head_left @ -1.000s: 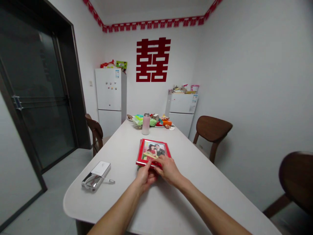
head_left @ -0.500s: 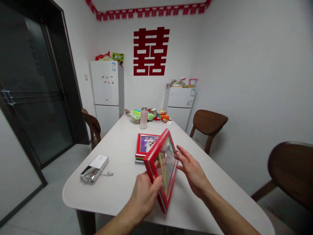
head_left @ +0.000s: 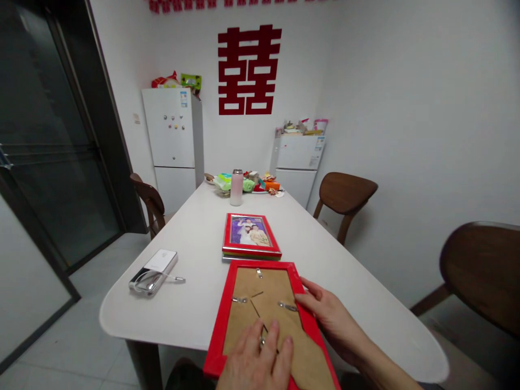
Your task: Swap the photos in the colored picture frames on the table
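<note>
A red picture frame (head_left: 239,295) lies face down at the near edge of the white table (head_left: 195,238), its brown cardboard back with metal clips facing up. My left hand (head_left: 260,363) rests flat on that backing, fingers stretched out near a clip. My right hand (head_left: 331,317) holds the frame's right edge, fingers curled along it. Just beyond lies a short stack of red frames (head_left: 249,237), the top one showing a photo of a couple.
A white power bank with a cable (head_left: 153,265) lies at the left. A pink bottle (head_left: 236,188) and assorted clutter stand at the far end. Brown chairs (head_left: 345,197) line both sides. Two white fridges (head_left: 173,143) stand against the back wall.
Both hands lifted the top frame off the stack, turned it over and laid it face down at the near edge. A second photo frame now tops the stack.
</note>
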The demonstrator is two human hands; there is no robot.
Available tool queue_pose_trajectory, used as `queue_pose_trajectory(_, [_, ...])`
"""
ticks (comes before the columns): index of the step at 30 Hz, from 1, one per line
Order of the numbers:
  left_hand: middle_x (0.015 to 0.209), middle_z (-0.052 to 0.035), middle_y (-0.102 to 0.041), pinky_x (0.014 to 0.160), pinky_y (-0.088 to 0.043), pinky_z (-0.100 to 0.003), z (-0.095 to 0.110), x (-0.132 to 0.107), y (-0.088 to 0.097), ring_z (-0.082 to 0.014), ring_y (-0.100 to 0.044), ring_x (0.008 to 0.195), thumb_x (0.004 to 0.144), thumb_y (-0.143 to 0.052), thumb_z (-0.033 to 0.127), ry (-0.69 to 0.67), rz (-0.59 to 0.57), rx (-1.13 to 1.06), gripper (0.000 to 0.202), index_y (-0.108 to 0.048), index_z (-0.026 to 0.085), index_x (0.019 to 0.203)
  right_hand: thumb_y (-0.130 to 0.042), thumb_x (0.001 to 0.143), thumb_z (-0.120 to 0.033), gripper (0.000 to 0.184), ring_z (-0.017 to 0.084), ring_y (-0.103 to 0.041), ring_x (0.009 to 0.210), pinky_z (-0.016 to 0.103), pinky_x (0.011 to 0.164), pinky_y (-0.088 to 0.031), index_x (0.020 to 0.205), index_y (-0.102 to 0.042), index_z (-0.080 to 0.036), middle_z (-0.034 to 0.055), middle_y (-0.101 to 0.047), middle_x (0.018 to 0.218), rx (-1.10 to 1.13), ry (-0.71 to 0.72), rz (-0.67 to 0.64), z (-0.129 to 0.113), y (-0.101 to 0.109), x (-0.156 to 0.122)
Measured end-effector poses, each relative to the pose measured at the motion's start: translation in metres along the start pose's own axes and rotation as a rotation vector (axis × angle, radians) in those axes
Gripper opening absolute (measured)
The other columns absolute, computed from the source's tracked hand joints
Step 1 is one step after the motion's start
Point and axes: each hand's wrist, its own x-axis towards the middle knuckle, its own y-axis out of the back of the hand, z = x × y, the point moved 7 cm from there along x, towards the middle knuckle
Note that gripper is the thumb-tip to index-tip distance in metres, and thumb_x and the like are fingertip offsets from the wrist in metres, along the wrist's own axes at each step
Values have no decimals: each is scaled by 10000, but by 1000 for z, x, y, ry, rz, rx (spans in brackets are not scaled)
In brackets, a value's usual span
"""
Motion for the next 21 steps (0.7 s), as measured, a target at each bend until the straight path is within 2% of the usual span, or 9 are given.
queue_pose_trajectory(4, [1233, -154, -422, 818, -433, -433, 4, 6, -15, -312, -444, 1075, 790, -459, 338, 15, -26, -21, 511, -308, 137, 1234, -493, 648, -203, 499, 199, -609, 766, 319, 691, -475, 1140, -448, -133, 66, -646, 915, -361, 82, 41, 5, 13, 23])
queue_pose_trajectory(7, [1261, -152, -385, 839, -412, -449, 2, 11, -24, -331, -405, 1102, 795, -454, 329, 43, -97, -55, 515, -289, 139, 1244, -478, 623, -193, 444, 193, -593, 791, 303, 732, -449, 1060, -525, -134, 59, -638, 908, -717, 182, 159, 1, 23, 33])
queue_pose_trajectory(10, [1290, -145, -346, 884, -364, -467, -5, 16, -27, -339, -349, 1141, 795, -453, 338, 77, -141, -131, 519, -286, 150, 1249, -463, 616, -198, 429, 200, -561, 856, 310, 796, -411, 1024, -555, -108, 88, -606, 956, -989, 270, 283, -4, 27, 34])
queue_pose_trajectory(12, [1301, -139, -332, 918, -324, -472, -10, 20, -26, -332, -317, 1163, 796, -454, 348, 108, -152, -185, 518, -294, 159, 1250, -452, 621, -202, 422, 198, -547, 872, 309, 809, -402, 1014, -562, -95, 101, -589, 966, -1091, 312, 305, -6, 25, 35])
queue_pose_trajectory(14, [1301, -134, -334, 939, -296, -474, -15, 23, -25, -327, -310, 1168, 794, -459, 365, 137, -158, -218, 518, -312, 159, 1245, -447, 622, -194, 421, 186, -542, 872, 301, 810, -402, 1017, -564, -106, 95, -577, 968, -1145, 334, 262, -6, 21, 36])
queue_pose_trajectory(18, [1288, -130, -359, 947, -286, -478, -20, 26, -21, -332, -333, 1154, 757, -506, 410, 153, -171, -271, 556, -360, 145, 1224, -453, 619, -174, 404, 179, -505, 955, 289, 871, -363, 999, -579, -121, 100, -524, 1051, -1241, 362, 210, -6, 15, 39])
queue_pose_trajectory(21, [1280, -110, -377, 963, -279, -448, -25, 23, -16, -297, -326, 1168, 766, -491, 409, 179, -176, -334, 534, -378, 141, 1213, -451, 637, -174, 373, 182, -490, 980, 289, 884, -352, 979, -591, -124, 103, -506, 1077, -1316, 353, 206, -6, 13, 41])
